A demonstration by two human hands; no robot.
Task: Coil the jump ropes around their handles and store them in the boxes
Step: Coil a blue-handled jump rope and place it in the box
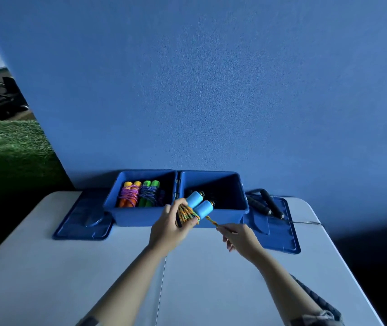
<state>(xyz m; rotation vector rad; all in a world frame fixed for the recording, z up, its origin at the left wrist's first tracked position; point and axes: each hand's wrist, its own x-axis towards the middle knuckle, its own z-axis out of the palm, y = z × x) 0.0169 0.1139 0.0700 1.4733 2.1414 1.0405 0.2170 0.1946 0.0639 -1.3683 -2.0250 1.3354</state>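
Observation:
My left hand [169, 229] grips a pair of light-blue jump-rope handles [199, 204] with orange-yellow cord [186, 214] wound round their lower part, held in front of the two blue boxes. My right hand [239, 238] pinches the cord's loose end [212, 221], stretched short to the right of the handles. The left box [126, 217] holds an orange-handled rope bundle [130, 194] and a green-handled one [149, 192], both wound. The right box [241, 196] looks dark inside; its contents are hard to make out.
Two blue lids lie flat on the white table [70, 278], the left lid [82, 222] beside the left box and the right lid [279, 231] beside the right one. A black-handled rope [265, 204] rests on the right lid. A blue wall stands close behind the boxes.

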